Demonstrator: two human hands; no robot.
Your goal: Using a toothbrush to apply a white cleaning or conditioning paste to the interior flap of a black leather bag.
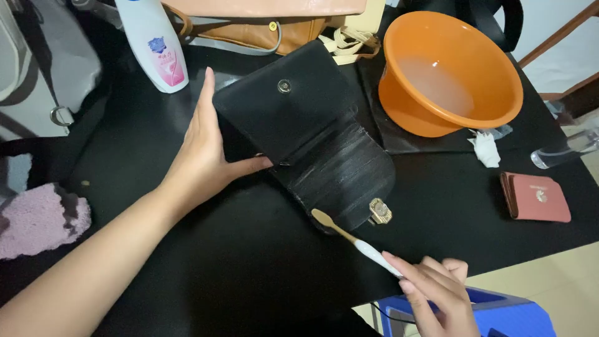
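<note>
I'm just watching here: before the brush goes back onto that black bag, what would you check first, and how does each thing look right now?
1. Left hand steadying the black bag: ok.
2. Flap open and lying flat: ok.
3. Right hand gripping the toothbrush: ok.
4. Brush head on the flap edge: ok.
5. Water in the orange basin: ok, some shows.
6. Bristles wet: cannot tell.
</note>
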